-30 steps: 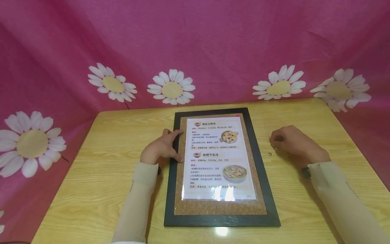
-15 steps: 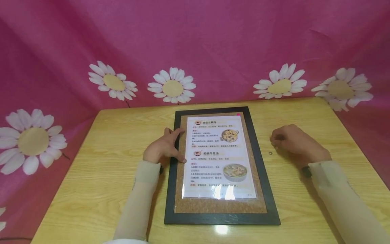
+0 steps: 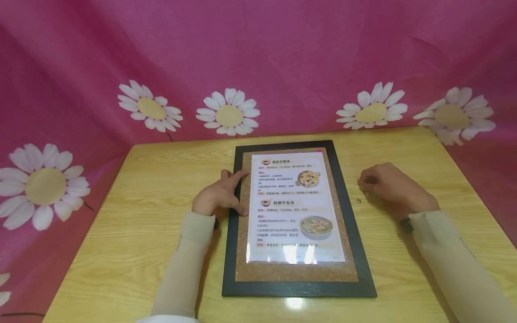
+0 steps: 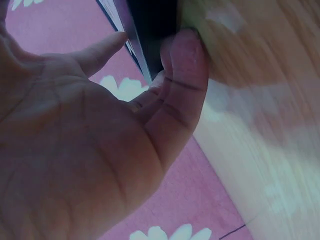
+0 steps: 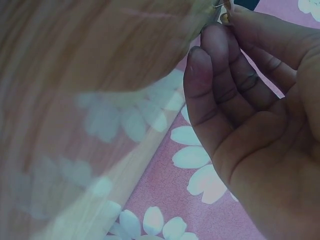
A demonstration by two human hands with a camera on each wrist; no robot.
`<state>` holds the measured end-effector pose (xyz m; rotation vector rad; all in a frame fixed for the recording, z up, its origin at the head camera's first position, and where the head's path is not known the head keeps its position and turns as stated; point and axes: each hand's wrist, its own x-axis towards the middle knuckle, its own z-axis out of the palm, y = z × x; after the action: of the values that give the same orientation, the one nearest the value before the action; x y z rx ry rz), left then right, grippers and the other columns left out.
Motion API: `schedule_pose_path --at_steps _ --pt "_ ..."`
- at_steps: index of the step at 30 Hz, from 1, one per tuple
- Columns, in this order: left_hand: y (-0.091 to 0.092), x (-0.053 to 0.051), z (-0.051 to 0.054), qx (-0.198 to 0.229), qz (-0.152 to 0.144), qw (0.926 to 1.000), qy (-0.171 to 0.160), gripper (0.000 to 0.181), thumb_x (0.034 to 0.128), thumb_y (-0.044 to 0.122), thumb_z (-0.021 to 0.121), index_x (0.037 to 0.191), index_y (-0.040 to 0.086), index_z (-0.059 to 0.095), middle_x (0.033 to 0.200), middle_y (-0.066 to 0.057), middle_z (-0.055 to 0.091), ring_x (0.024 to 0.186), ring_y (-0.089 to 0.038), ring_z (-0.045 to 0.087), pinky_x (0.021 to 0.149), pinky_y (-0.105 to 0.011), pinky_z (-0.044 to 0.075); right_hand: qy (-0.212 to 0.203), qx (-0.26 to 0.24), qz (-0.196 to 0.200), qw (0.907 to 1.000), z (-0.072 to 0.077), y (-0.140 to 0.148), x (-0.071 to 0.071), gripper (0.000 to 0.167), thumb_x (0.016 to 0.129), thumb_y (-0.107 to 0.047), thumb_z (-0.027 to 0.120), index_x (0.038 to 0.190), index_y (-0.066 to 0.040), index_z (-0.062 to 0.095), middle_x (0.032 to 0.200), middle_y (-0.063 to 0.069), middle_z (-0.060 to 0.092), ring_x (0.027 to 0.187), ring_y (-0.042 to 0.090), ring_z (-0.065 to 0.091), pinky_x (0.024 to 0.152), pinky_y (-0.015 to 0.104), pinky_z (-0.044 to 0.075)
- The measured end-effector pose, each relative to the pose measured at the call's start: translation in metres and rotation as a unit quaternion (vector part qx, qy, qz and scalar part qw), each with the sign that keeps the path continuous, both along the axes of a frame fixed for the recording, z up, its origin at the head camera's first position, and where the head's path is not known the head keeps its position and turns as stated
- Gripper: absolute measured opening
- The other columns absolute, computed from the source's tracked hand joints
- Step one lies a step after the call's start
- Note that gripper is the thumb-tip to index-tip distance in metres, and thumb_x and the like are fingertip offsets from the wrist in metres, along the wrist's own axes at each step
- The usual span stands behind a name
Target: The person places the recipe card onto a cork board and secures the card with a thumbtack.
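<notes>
Your framed corkboard (image 3: pixel 296 272) is lying flat, lower middle of frame, on the surface (image 3: pixel 133 215), long axis running bottom to top, printed sheet (image 3: pixel 278 224) resting on it. Key relation, my read: the board is sitting left of your right hand (image 3: pixel 389 184) in the picture, bare gap between; that hand is sitting nearer the sheet's upper-right corner, where a pink dot (image 3: pixel 320 150) is showing. Right hand: fingers bent in, narrow, pinching a small gold-coloured piece (image 5: pixel 224 18); can't tell what it is. A small round piece (image 3: pixel 358 201) is lying just below those fingertips. Your left hand (image 3: pixel 218 195) is resting over the board's left border, thumb and index spread wide.
</notes>
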<state>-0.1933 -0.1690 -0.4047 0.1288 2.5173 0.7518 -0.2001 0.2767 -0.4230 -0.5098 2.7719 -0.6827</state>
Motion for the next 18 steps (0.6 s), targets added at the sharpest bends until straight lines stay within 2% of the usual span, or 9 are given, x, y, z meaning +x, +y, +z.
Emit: schedule_pose_path --at_steps 7,14,18 --pt "0.0046 0.0005 0.0 -0.012 -0.001 0.9999 -0.001 0.117 0.0711 0.02 0.096 0.165 0.032 0.027 0.152 -0.018 0.029 0.125 -0.038 0.05 0.105 -0.054 0.049 -0.006 -0.004 -0.002 1.0 0.0004 0.0015 -0.0015 0.01 0.096 -0.012 0.07 0.092 -0.019 0.074 0.087 0.001 0.066 0.088 0.021 0.059 0.077 0.035 0.048" --pt "0.0042 0.0011 0.0007 -0.014 -0.018 0.9997 0.007 0.124 0.0678 0.024 0.098 0.166 0.027 0.024 0.153 -0.021 0.025 0.124 -0.037 0.052 0.105 -0.052 0.051 0.0 0.0 -0.004 1.0 0.0006 0.0008 -0.003 0.011 0.095 -0.009 0.07 0.094 -0.018 0.076 0.091 0.0 0.07 0.089 0.021 0.06 0.081 0.037 0.051" --pt "-0.0012 -0.002 -0.0019 -0.002 -0.027 0.9996 0.005 0.118 0.071 0.023 0.096 0.166 0.027 0.025 0.153 -0.02 0.027 0.127 -0.037 0.05 0.109 -0.053 0.049 0.001 -0.004 -0.004 1.0 0.0003 0.0014 -0.002 0.014 0.094 -0.006 0.069 0.092 -0.018 0.076 0.092 0.001 0.07 0.09 0.021 0.06 0.081 0.036 0.051"
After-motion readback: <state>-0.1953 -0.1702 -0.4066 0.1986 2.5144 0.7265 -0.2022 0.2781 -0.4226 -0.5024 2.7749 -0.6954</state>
